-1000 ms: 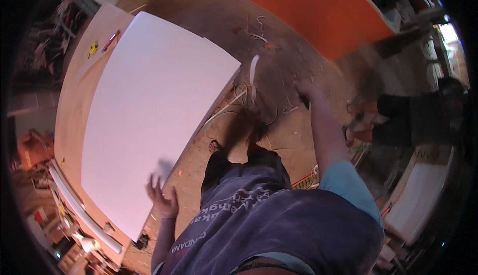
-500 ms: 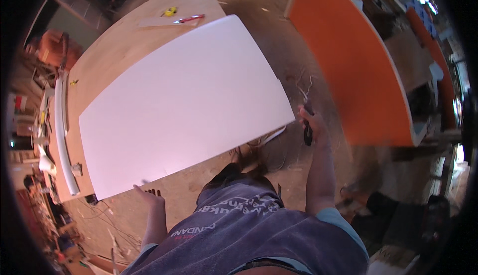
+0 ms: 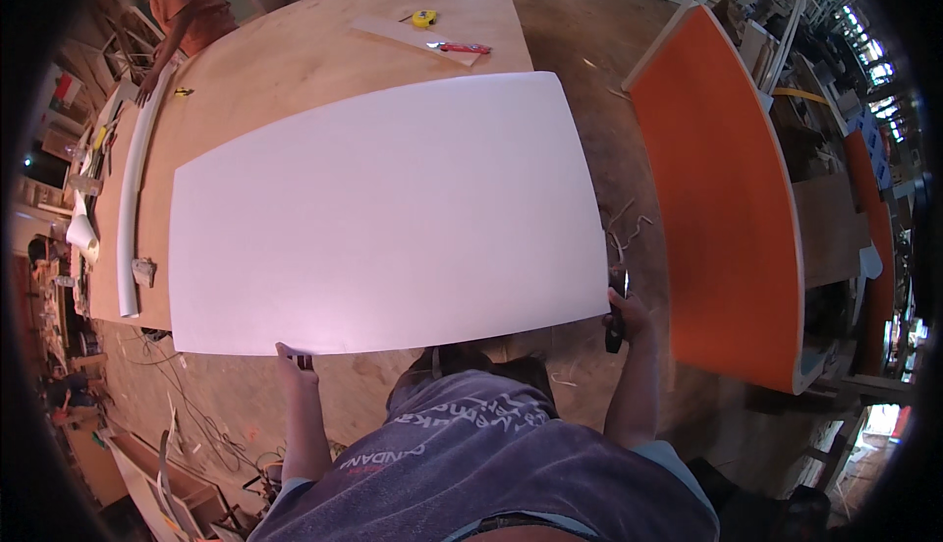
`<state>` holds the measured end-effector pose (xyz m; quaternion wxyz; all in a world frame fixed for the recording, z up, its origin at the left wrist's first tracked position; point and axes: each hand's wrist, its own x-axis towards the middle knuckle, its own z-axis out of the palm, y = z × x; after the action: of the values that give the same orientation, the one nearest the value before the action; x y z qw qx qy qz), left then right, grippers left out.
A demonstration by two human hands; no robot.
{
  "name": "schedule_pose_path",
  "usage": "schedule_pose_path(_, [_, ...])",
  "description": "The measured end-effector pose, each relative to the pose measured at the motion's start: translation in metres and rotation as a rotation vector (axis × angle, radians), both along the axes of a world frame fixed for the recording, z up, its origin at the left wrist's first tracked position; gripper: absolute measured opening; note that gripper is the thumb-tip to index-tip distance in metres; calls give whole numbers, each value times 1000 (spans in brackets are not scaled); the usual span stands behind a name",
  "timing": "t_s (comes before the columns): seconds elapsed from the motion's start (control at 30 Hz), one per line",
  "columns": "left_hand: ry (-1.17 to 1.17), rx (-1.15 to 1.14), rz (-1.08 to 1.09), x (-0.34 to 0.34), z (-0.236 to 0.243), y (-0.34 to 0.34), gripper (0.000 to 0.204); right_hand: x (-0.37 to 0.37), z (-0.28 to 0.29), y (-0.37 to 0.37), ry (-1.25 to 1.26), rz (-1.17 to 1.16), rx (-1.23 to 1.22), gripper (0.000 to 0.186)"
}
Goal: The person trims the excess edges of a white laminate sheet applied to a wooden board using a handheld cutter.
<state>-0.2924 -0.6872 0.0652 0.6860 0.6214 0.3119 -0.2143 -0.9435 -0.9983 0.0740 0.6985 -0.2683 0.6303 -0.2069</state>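
A large white sheet [image 3: 393, 218] lies over the near part of a plywood-topped table, its front edge reaching past the tabletop toward me. My left hand [image 3: 298, 363] pinches that front edge left of centre, thumb on top and fingers partly hidden beneath. By the sheet's front right corner, my right hand [image 3: 632, 314] is closed around a black-handled tool [image 3: 615, 334] with a shiny metal part; its exact kind is unclear. Whether the right fingers also touch the sheet cannot be made out.
On the plywood [image 3: 324, 41] lie a yellow tape measure [image 3: 424, 18], a red utility knife [image 3: 464, 48] and a long white roll [image 3: 129, 213]. A co-worker in an orange shirt [image 3: 196, 7] rests a hand near the roll. An orange panel [image 3: 722, 198] stands at right; cables [image 3: 187, 400] trail on the floor.
My view has shifted, and the co-worker shows more fully at the far left. My left hand has closed on the sheet's edge. My right hand with the tool has come to the sheet's corner.
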Motion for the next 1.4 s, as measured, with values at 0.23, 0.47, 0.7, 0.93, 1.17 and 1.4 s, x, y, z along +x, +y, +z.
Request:
schedule_pose_path(0.23, [-269, 337, -74, 0, 21, -10, 77, -10, 17, 0, 32, 114, -105, 37])
schedule_pose_path(0.47, [-1462, 670, -884, -207, 42, -166, 72, -89, -37, 31, -377, -425, 97, 41])
schedule_pose_path(0.7, [-1631, 566, -1793, -429, 73, -267, 100, -105, -41, 73, -214, -76, 104, 43])
schedule_pose_path(0.93, [-1740, 736, -1916, -445, 58, -275, 123, -50, -39, 100, -88, 208, -611, 50])
schedule_pose_path(1.17, [-1736, 795, -1953, -450, 60, -277, 128, -33, -24, 103, -22, 174, -883, 50])
schedule_pose_path(1.4, [-1711, 768, -1955, -451, 58, -278, 131, -26, -31, 104, 20, 154, -923, 50])
